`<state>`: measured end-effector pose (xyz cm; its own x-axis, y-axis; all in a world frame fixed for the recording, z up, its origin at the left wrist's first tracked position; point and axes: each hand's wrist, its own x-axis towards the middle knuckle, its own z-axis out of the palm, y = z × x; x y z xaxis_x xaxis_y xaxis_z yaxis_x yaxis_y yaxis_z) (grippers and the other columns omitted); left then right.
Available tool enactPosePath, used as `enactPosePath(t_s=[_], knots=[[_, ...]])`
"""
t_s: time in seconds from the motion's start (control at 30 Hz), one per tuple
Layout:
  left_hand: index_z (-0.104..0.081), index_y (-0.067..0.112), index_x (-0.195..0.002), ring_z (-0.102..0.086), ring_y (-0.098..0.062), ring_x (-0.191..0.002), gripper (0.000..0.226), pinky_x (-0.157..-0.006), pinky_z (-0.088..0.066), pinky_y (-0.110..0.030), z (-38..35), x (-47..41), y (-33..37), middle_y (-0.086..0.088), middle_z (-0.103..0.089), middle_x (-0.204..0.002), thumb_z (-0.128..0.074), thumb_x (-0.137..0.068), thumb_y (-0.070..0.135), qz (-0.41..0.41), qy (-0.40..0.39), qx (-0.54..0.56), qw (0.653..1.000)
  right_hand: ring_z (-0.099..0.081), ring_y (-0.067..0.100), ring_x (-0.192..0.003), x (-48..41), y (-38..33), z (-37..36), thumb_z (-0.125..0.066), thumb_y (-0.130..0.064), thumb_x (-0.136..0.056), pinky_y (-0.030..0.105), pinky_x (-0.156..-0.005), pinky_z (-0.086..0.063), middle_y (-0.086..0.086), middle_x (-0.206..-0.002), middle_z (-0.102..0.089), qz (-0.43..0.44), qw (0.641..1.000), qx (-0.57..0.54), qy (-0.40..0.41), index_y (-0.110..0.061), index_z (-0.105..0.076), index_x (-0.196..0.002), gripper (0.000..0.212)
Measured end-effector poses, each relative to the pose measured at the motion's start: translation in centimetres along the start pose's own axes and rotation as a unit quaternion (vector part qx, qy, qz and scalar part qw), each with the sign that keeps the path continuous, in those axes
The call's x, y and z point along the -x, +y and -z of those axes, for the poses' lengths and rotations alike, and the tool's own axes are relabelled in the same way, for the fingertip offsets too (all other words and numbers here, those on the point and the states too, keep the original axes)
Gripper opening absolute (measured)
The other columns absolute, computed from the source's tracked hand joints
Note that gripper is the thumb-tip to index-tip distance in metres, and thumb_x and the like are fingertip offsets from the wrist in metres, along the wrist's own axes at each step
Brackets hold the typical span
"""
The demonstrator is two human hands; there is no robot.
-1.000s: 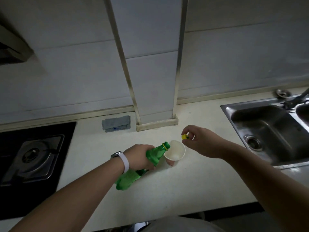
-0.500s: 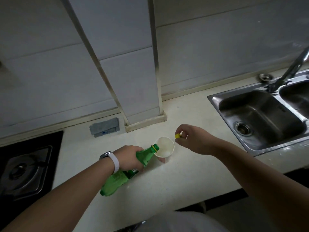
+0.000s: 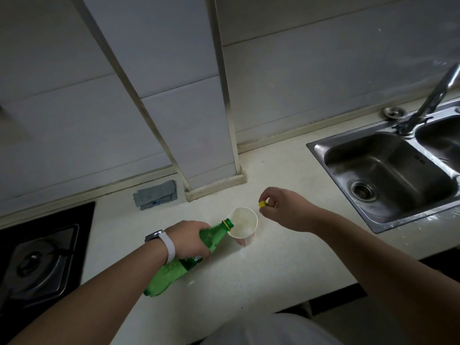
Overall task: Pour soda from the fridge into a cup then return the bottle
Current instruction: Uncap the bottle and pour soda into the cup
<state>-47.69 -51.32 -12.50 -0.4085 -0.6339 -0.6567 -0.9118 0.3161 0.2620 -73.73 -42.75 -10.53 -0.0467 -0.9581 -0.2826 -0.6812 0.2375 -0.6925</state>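
Fingers of the left hand (image 3: 189,241) wrap around the upper body of the green soda bottle (image 3: 189,257), which is tilted with its open mouth at the near-left rim of the paper cup (image 3: 242,226); the base of the bottle points toward the near left. Thumb and forefinger of the right hand (image 3: 283,207) pinch the yellow bottle cap (image 3: 262,204), held in the air just to the right of and beyond the cup. A watch with a pale strap (image 3: 164,242) sits on the left wrist. The cup stands upright on the pale countertop (image 3: 249,282), with a gas hob (image 3: 37,260) at far left, a grey cloth (image 3: 155,197) against the wall, and a steel sink (image 3: 388,175) with its tap (image 3: 433,95) at right.

Stage of task, as judged: bottle fetched and uncapped; pouring in progress. Whether liquid is flowing, and the level in the cup, cannot be told in the dim light. Remaining: finish the pour, set the bottle upright, screw the cap on, and return the bottle to the fridge, which is out of view.
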Motion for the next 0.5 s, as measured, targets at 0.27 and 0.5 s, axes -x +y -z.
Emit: enactPosePath(t_s=[0.27,0.5], knots=[[-0.063,0.038,-0.098,-0.064,-0.012,-0.078,0.042,-0.069,-0.055,-0.029,-0.28,0.23,-0.06,0.009,-0.068,-0.087,-0.074,-0.058,0.045,0.000,0.007,-0.012,1.000,-0.062,0.014,-0.082,-0.07,0.28,-0.48,-0.058,-0.033,-0.092,0.033,-0.077,-0.056,-0.005,-0.092,-0.063,-0.008,1.000,-0.007,-0.015,-0.023,-0.057,-0.111,0.021],[-0.062,0.040,-0.100,-0.064,-0.010,-0.078,0.042,-0.067,-0.055,-0.028,-0.52,0.39,-0.06,0.010,-0.067,-0.088,-0.073,-0.059,0.045,-0.002,0.002,-0.011,1.000,-0.062,0.014,-0.083,-0.19,0.31,-0.90,-0.057,-0.032,-0.093,0.031,-0.076,-0.056,-0.004,-0.094,-0.063,-0.010,1.000,-0.009,-0.022,-0.023,-0.057,-0.111,0.021]])
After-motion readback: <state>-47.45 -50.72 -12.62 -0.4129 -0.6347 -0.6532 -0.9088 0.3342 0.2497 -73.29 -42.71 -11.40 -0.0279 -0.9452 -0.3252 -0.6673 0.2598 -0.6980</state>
